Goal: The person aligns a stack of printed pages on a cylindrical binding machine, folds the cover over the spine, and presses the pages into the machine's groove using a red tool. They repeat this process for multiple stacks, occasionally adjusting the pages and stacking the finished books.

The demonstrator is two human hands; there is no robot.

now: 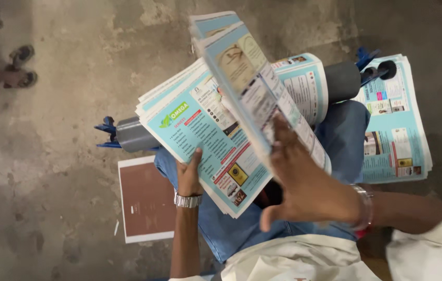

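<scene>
I see my left hand [188,174] closed on the near edge of a thick stack of light-blue printed paper leaflets [205,138] resting over my lap. My right hand [304,184], fingers spread open, presses flat against one lifted leaflet sheet [254,83]. A second leaflet pile [395,130] lies on the concrete floor [65,156] at right.
</scene>
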